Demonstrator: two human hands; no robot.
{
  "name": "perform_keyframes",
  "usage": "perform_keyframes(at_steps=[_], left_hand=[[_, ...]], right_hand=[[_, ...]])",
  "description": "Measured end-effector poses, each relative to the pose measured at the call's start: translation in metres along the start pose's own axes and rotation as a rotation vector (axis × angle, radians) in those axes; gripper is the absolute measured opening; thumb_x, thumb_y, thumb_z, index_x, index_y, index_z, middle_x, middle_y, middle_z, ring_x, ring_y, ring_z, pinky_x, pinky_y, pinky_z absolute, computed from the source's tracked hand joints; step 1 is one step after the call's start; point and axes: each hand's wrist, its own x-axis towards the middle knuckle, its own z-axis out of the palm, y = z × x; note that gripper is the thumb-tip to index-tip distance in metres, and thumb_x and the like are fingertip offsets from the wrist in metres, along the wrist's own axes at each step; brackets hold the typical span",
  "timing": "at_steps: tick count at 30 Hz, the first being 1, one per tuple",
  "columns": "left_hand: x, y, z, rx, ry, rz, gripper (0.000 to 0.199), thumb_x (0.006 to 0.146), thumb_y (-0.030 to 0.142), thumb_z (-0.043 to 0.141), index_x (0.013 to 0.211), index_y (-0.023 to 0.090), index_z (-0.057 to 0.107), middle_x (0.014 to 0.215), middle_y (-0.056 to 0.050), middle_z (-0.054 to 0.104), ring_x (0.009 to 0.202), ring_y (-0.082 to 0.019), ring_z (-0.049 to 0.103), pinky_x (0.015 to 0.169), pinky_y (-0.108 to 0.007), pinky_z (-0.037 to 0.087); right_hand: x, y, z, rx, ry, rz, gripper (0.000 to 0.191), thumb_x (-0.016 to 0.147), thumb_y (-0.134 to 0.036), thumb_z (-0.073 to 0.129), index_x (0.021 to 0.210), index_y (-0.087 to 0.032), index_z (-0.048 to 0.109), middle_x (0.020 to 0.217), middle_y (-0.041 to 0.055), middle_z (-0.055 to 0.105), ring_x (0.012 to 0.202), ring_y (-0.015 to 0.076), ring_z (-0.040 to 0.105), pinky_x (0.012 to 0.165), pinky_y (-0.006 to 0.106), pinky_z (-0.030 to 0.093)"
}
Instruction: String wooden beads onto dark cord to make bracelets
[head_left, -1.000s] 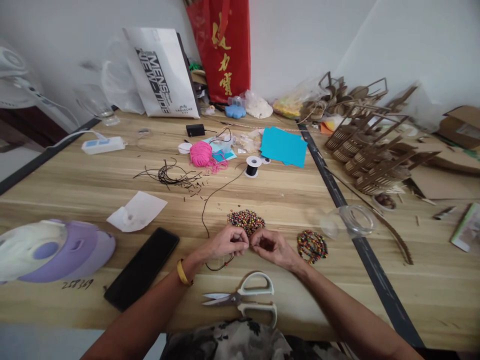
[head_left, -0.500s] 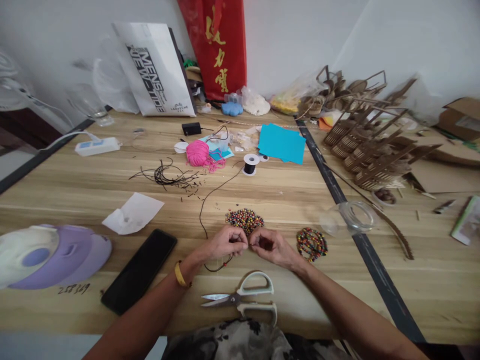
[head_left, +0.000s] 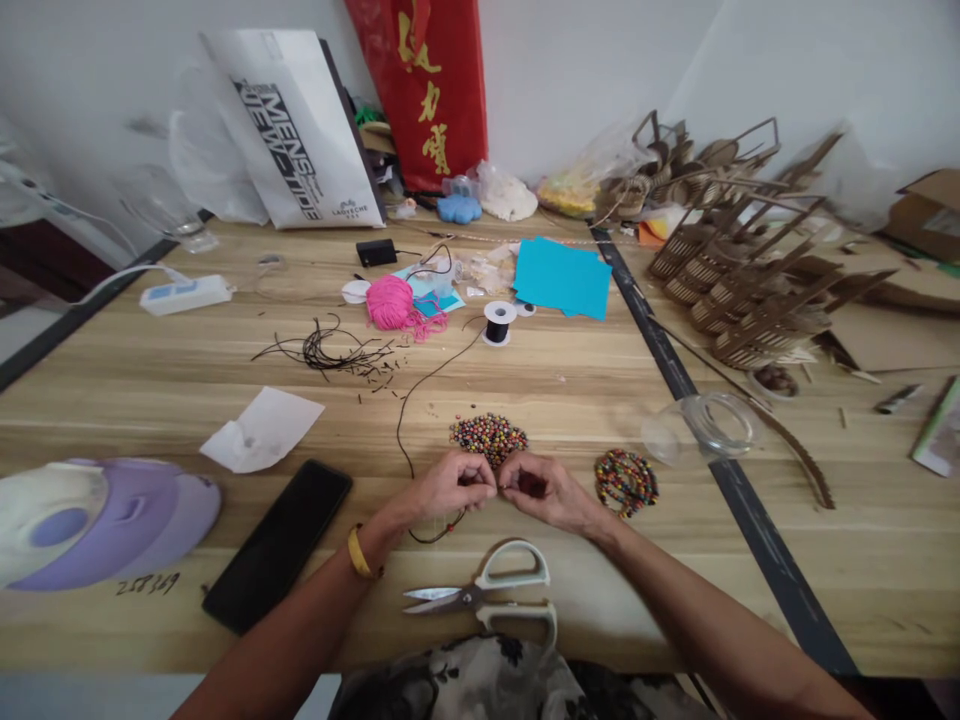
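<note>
My left hand point(head_left: 453, 484) is closed in a pinch on a thin black cord point(head_left: 402, 420). The cord trails from a white spool point(head_left: 498, 324) and loops under the wrist, where a few reddish beads sit on it. Touching or almost touching it, my right hand point(head_left: 546, 492) pinches what looks like a tiny bead, mostly hidden by the fingertips. Just beyond both hands lies a heap of colourful loose beads point(head_left: 489, 436). A coiled string of beads point(head_left: 627, 482) rests right of my right hand. Scissors point(head_left: 471, 597) lie spread apart below the hands.
To the left are a black phone point(head_left: 279, 545), white paper point(head_left: 264, 430) and a purple-and-white device point(head_left: 161, 520). Cut black cords point(head_left: 330, 350), pink yarn point(head_left: 390, 302) and blue sheets point(head_left: 562, 278) lie farther back. A clear round container point(head_left: 716, 428) and small woven baskets point(head_left: 757, 320) occupy the right.
The view has shifted slightly. Both hands keep their pinch at nearly the same spot, fingertips together; nothing else has visibly moved.
</note>
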Motion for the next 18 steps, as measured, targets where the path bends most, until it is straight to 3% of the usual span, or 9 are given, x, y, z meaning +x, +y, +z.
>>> perform_keyframes(at_steps=[18], left_hand=[[0.0032,-0.0053,0.0017,-0.015,0.001,-0.015,0.018,0.075,0.029,0.062,0.072,0.012,0.056,0.055,0.004,0.051,0.048,-0.007,0.047,0.049,-0.018,0.038]], right_hand=[[0.0004,-0.0052,-0.0022,-0.002,-0.021,-0.055,0.004,0.082,-0.017,0.057,0.084,-0.014,0.060,0.075,0.0015,0.055,0.064,0.0099,0.049,0.057,0.019,0.039]])
